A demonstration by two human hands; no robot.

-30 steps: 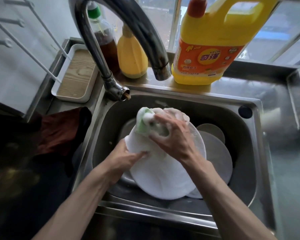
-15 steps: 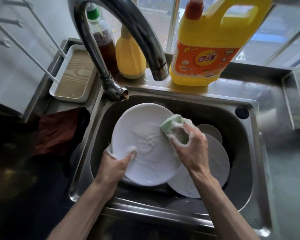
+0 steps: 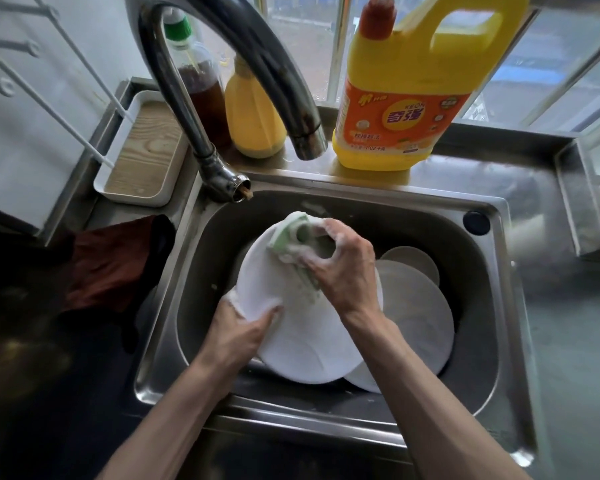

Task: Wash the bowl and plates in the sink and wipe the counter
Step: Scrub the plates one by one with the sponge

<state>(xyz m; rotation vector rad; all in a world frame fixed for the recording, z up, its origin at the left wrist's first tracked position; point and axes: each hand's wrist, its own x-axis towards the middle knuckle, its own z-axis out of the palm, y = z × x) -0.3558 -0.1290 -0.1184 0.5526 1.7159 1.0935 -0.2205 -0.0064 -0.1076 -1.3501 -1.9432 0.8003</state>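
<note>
Your left hand (image 3: 238,332) is gripping the white plate (image 3: 302,327) by its rim — your right hand (image 3: 340,268) is clutching the soapy green sponge (image 3: 291,242) against it.

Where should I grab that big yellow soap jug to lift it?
Grip the loop handle at the top of the detergent jug, coming from the front and hooking through its opening. The jug stands upright on the ledge behind the sink, so the handle is probably the steadiest hold.
</note>
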